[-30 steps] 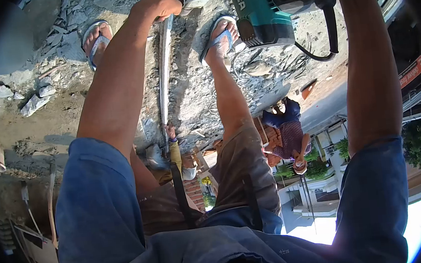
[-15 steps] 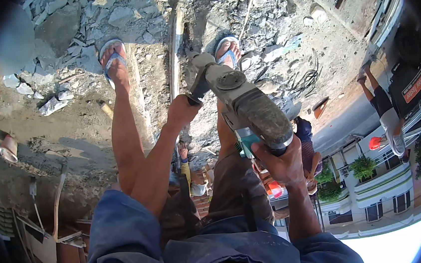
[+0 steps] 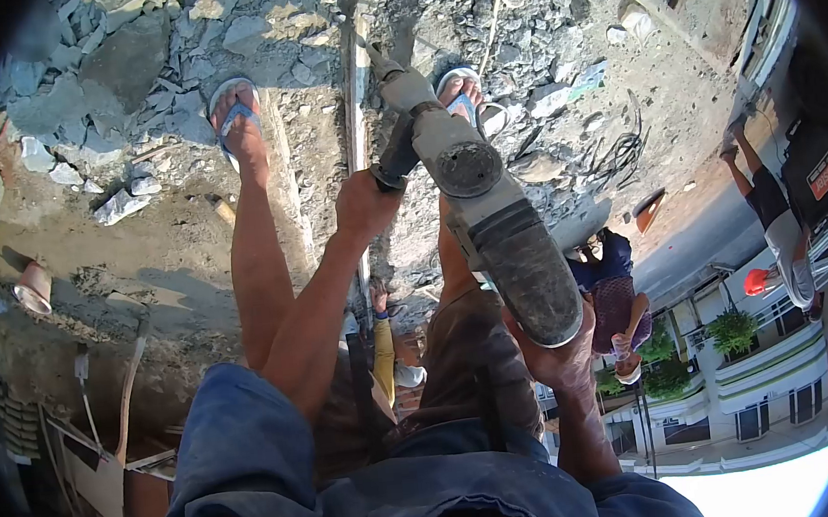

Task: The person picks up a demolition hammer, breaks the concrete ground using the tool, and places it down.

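Note:
A dusty grey demolition hammer [image 3: 472, 194] runs from the rubble ground up toward my body. Its chisel bit [image 3: 377, 57] points at the ground beside a long pale strip [image 3: 357, 96], and I cannot tell whether the tip touches. My left hand [image 3: 367, 206] is closed round the black side handle [image 3: 394, 162] near the front. At the rear end, my right hand [image 3: 560, 349] is wrapped around the grip, which the hammer's housing mostly hides. My feet [image 3: 237, 121], in blue-strapped flip-flops, stand apart on either side of the strip.
Broken concrete [image 3: 126, 62] lies about my feet. A coiled cable [image 3: 616, 152] is on the right, a bucket [image 3: 34, 287] on the left. Behind me are a person with a yellow sleeve [image 3: 384, 350], one in a patterned shirt [image 3: 616, 315] and one with a red cap [image 3: 757, 281].
The hammer has tilted, with its rear end lower in view and its green side now mostly hidden. The chisel bit shows more clearly. Both hands keep their hold.

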Demonstrator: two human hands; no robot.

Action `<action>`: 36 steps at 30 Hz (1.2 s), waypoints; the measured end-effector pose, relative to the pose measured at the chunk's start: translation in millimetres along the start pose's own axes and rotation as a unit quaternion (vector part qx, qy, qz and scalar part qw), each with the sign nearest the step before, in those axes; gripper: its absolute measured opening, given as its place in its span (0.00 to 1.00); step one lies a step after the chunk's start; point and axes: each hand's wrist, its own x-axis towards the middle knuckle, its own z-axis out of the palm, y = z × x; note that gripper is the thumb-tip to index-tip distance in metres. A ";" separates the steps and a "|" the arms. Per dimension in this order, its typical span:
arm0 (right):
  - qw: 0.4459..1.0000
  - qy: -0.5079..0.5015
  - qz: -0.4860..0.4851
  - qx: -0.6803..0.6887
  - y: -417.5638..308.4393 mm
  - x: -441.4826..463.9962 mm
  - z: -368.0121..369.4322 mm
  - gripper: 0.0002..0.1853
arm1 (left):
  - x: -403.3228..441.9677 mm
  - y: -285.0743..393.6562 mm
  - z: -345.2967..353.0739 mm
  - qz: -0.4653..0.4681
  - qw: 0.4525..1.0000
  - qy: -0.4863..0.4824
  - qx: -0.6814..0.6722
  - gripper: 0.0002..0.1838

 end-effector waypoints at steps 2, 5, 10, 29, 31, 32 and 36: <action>0.999 -0.023 -0.038 0.027 -22.3 9.1 0.8 0.19 | -8.1 -4.9 11.7 -0.001 0.998 0.026 -0.056 0.19; 0.998 -0.040 -0.014 0.049 -6.4 6.9 -1.8 0.19 | -10.0 -10.7 32.1 -0.019 0.996 0.029 -0.082 0.19; 0.995 -0.071 -0.067 0.017 3.2 21.2 -19.7 0.19 | -17.0 -14.6 57.2 0.017 0.996 0.030 -0.086 0.14; 0.993 -0.004 -0.118 0.023 78.2 114.1 -58.1 0.14 | 47.8 14.9 83.3 -0.020 0.999 0.001 -0.048 0.20; 0.995 0.000 -0.074 0.067 71.4 110.0 -60.0 0.14 | 50.4 19.2 73.9 -0.017 0.999 -0.006 -0.036 0.19; 0.993 -0.001 -0.023 0.113 66.5 101.0 -57.3 0.13 | 43.0 18.1 67.4 -0.022 0.999 -0.017 -0.022 0.19; 0.992 0.031 0.005 0.122 54.3 65.8 -41.3 0.14 | 19.5 22.8 43.9 -0.043 0.998 0.007 0.049 0.19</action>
